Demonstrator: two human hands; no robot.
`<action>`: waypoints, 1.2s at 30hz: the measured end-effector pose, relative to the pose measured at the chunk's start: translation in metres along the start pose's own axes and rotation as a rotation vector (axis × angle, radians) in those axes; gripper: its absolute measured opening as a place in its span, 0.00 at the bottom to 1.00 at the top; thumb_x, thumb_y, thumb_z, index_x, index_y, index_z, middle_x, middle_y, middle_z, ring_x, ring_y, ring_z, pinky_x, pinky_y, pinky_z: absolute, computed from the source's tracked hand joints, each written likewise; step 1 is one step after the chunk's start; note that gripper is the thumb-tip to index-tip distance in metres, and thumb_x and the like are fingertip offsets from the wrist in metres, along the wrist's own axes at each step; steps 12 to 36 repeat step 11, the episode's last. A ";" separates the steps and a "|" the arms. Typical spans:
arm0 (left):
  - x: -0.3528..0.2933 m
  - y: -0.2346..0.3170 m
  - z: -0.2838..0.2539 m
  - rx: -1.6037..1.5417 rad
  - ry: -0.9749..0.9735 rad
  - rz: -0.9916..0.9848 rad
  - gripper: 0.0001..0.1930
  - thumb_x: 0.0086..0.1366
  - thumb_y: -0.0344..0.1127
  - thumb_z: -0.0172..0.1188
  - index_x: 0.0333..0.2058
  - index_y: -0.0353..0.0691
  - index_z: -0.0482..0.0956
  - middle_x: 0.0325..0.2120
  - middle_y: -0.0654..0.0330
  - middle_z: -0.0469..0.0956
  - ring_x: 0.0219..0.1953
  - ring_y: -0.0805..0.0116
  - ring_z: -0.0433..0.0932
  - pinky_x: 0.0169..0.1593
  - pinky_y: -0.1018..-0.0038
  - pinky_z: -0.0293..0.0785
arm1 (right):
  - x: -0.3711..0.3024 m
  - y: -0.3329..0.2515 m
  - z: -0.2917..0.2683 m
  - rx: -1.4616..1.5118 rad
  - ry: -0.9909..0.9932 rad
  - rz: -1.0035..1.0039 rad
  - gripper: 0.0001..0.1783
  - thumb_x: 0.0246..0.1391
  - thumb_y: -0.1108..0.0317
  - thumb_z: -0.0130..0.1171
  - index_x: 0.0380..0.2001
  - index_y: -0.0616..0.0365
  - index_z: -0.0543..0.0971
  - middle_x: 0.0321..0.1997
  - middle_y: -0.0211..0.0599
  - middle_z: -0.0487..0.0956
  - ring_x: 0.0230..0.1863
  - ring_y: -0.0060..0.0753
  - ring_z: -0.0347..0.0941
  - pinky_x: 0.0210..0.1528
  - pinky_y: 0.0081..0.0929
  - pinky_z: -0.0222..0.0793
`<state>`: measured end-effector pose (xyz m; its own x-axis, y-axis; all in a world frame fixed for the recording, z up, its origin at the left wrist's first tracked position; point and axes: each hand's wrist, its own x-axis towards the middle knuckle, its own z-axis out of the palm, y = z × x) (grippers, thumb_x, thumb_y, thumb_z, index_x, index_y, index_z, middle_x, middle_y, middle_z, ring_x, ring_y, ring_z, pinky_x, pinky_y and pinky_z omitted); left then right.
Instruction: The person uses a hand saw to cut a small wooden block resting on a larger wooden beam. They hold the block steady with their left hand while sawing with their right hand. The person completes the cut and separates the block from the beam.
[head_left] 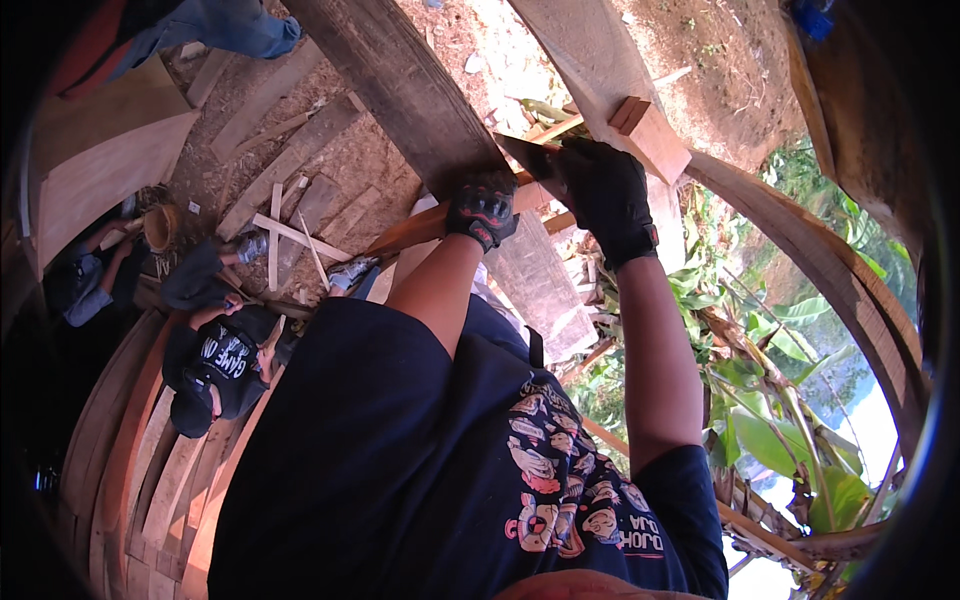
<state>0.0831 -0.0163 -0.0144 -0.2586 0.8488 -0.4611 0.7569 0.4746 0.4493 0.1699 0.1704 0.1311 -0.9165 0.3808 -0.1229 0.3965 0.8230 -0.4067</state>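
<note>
Bare earth strewn with offcuts and planks lies below a raised timber frame, with green foliage to the right. Left hand (482,210), in a black glove with red knuckles, is closed over a reddish wooden batten (420,228) beside a dark beam (400,80). Right hand (607,195), also black-gloved, grips a dark blade-like tool (527,155), its tip against the batten. Another person in a dark shirt (215,365) crouches below left.
</note>
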 end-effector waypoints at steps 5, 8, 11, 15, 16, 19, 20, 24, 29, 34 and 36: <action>-0.004 0.002 -0.006 0.031 -0.094 -0.075 0.22 0.65 0.53 0.66 0.53 0.50 0.83 0.49 0.54 0.88 0.50 0.53 0.88 0.54 0.54 0.81 | -0.037 -0.051 0.006 0.386 0.074 0.496 0.21 0.73 0.57 0.60 0.60 0.55 0.86 0.59 0.51 0.87 0.55 0.56 0.86 0.57 0.46 0.81; 0.001 0.004 -0.001 0.068 -0.105 -0.073 0.19 0.66 0.54 0.65 0.48 0.50 0.89 0.48 0.54 0.89 0.50 0.54 0.89 0.56 0.54 0.80 | -0.105 -0.074 0.034 0.448 0.193 0.433 0.25 0.73 0.62 0.58 0.70 0.53 0.78 0.62 0.54 0.85 0.60 0.58 0.84 0.57 0.47 0.82; 0.001 0.003 0.007 0.095 -0.079 -0.067 0.21 0.67 0.55 0.63 0.50 0.51 0.89 0.49 0.54 0.89 0.54 0.55 0.87 0.59 0.54 0.78 | -0.134 -0.075 0.046 0.460 0.205 0.493 0.27 0.72 0.64 0.60 0.72 0.50 0.76 0.64 0.51 0.84 0.62 0.58 0.83 0.59 0.44 0.82; 0.001 0.003 0.007 0.095 -0.079 -0.067 0.21 0.67 0.55 0.63 0.50 0.51 0.89 0.49 0.54 0.89 0.54 0.55 0.87 0.59 0.54 0.78 | -0.134 -0.075 0.046 0.460 0.205 0.493 0.27 0.72 0.64 0.60 0.72 0.50 0.76 0.64 0.51 0.84 0.62 0.58 0.83 0.59 0.44 0.82; 0.001 0.003 0.007 0.095 -0.079 -0.067 0.21 0.67 0.55 0.63 0.50 0.51 0.89 0.49 0.54 0.89 0.54 0.55 0.87 0.59 0.54 0.78 | -0.134 -0.075 0.046 0.460 0.205 0.493 0.27 0.72 0.64 0.60 0.72 0.50 0.76 0.64 0.51 0.84 0.62 0.58 0.83 0.59 0.44 0.82; 0.001 0.003 0.007 0.095 -0.079 -0.067 0.21 0.67 0.55 0.63 0.50 0.51 0.89 0.49 0.54 0.89 0.54 0.55 0.87 0.59 0.54 0.78 | -0.134 -0.075 0.046 0.460 0.205 0.493 0.27 0.72 0.64 0.60 0.72 0.50 0.76 0.64 0.51 0.84 0.62 0.58 0.83 0.59 0.44 0.82; 0.001 0.003 0.007 0.095 -0.079 -0.067 0.21 0.67 0.55 0.63 0.50 0.51 0.89 0.49 0.54 0.89 0.54 0.55 0.87 0.59 0.54 0.78 | -0.134 -0.075 0.046 0.460 0.205 0.493 0.27 0.72 0.64 0.60 0.72 0.50 0.76 0.64 0.51 0.84 0.62 0.58 0.83 0.59 0.44 0.82; 0.001 0.003 0.007 0.095 -0.079 -0.067 0.21 0.67 0.55 0.63 0.50 0.51 0.89 0.49 0.54 0.89 0.54 0.55 0.87 0.59 0.54 0.78 | -0.134 -0.075 0.046 0.460 0.205 0.493 0.27 0.72 0.64 0.60 0.72 0.50 0.76 0.64 0.51 0.84 0.62 0.58 0.83 0.59 0.44 0.82; 0.001 0.003 0.007 0.095 -0.079 -0.067 0.21 0.67 0.55 0.63 0.50 0.51 0.89 0.49 0.54 0.89 0.54 0.55 0.87 0.59 0.54 0.78 | -0.134 -0.075 0.046 0.460 0.205 0.493 0.27 0.72 0.64 0.60 0.72 0.50 0.76 0.64 0.51 0.84 0.62 0.58 0.83 0.59 0.44 0.82; 0.001 0.003 0.007 0.095 -0.079 -0.067 0.21 0.67 0.55 0.63 0.50 0.51 0.89 0.49 0.54 0.89 0.54 0.55 0.87 0.59 0.54 0.78 | -0.134 -0.075 0.046 0.460 0.205 0.493 0.27 0.72 0.64 0.60 0.72 0.50 0.76 0.64 0.51 0.84 0.62 0.58 0.83 0.59 0.44 0.82; 0.001 0.003 0.007 0.095 -0.079 -0.067 0.21 0.67 0.55 0.63 0.50 0.51 0.89 0.49 0.54 0.89 0.54 0.55 0.87 0.59 0.54 0.78 | -0.134 -0.075 0.046 0.460 0.205 0.493 0.27 0.72 0.64 0.60 0.72 0.50 0.76 0.64 0.51 0.84 0.62 0.58 0.83 0.59 0.44 0.82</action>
